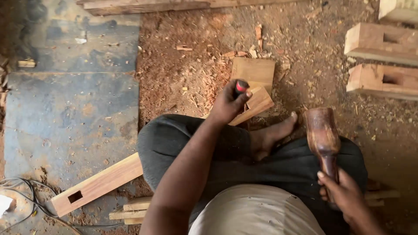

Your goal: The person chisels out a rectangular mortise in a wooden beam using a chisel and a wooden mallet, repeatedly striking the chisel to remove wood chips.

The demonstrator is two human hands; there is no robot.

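Right hand (346,196) up close, grip clenched on wooden mallet (323,139), raised off the work | left hand (228,104) wrapped round red-capped chisel (241,86) set on long timber piece (257,103) across the lap | far-end mortise (75,196) already cut, this end looks barely started, chips on floor (183,69)

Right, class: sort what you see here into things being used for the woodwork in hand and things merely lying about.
In use:
- left hand gripping a red-capped chisel
- right hand holding a wooden mallet
- long beam under the person's leg

Lying about:
- two mortised blocks at the right
- square offcut
- cables
- wood chips
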